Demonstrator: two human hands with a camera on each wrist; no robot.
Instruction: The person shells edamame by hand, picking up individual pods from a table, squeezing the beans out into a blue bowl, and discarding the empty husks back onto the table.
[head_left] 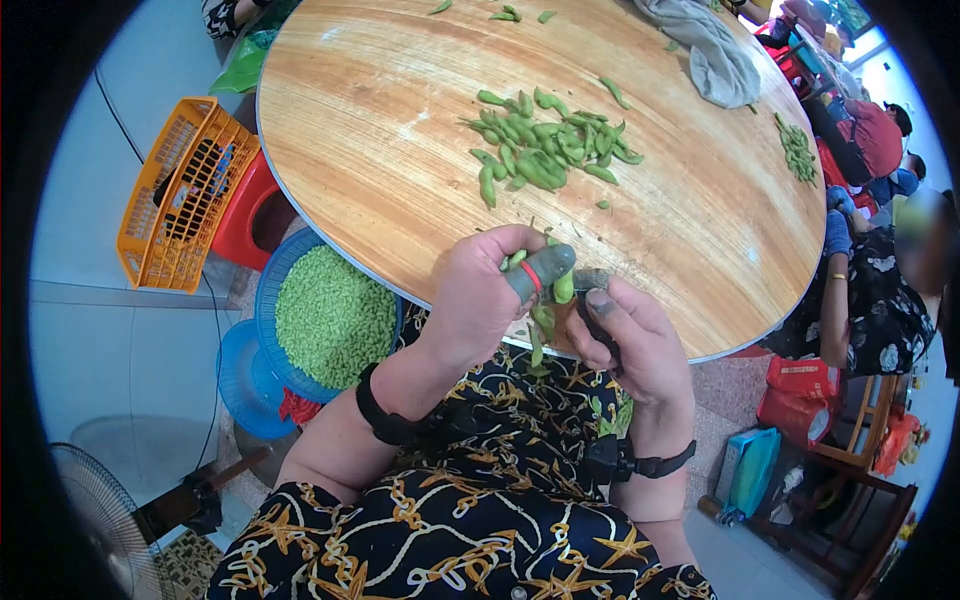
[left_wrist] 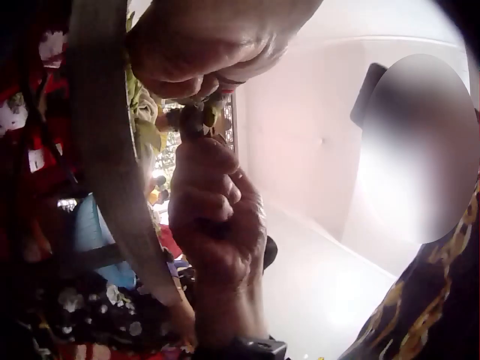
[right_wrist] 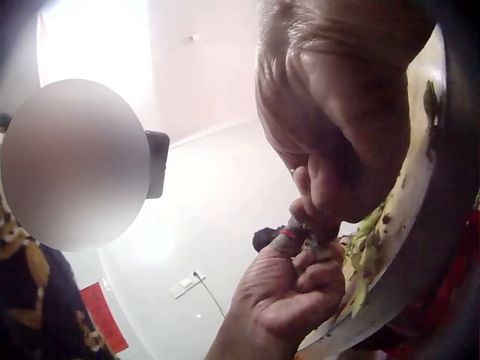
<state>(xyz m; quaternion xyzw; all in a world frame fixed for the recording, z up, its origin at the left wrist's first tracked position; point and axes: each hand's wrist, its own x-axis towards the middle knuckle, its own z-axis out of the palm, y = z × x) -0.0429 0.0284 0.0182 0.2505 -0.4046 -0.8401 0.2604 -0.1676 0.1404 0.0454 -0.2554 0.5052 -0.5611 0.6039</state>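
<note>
My left hand (head_left: pixel 487 290) pinches a green soybean pod (head_left: pixel 564 288) between thumb and fingers over the table's near edge. A grey-green cover with a red band (head_left: pixel 532 279) wraps its thumb. Close beside it, my right hand (head_left: pixel 640 335) has curled fingers around a small dark object (head_left: pixel 600 328), mostly hidden in the grip; I cannot tell its kind. The right index fingertip wears a grey cover (head_left: pixel 592 279) and is right at the pod. More pods (head_left: pixel 543 320) lie just below the hands. Both wrist views show the fingertips meeting, the left hand (right_wrist: pixel 281 292) low in the right wrist view.
A pile of pods (head_left: pixel 545 145) lies on the round wooden table (head_left: pixel 370 110), with a grey cloth (head_left: pixel 715 60) at the far side. Left of my lap, a blue basket (head_left: pixel 265 300) holds shelled beans (head_left: pixel 330 315). An orange crate (head_left: pixel 180 195) and fan (head_left: pixel 95 520) stand left; another person (head_left: pixel 875 310) sits right.
</note>
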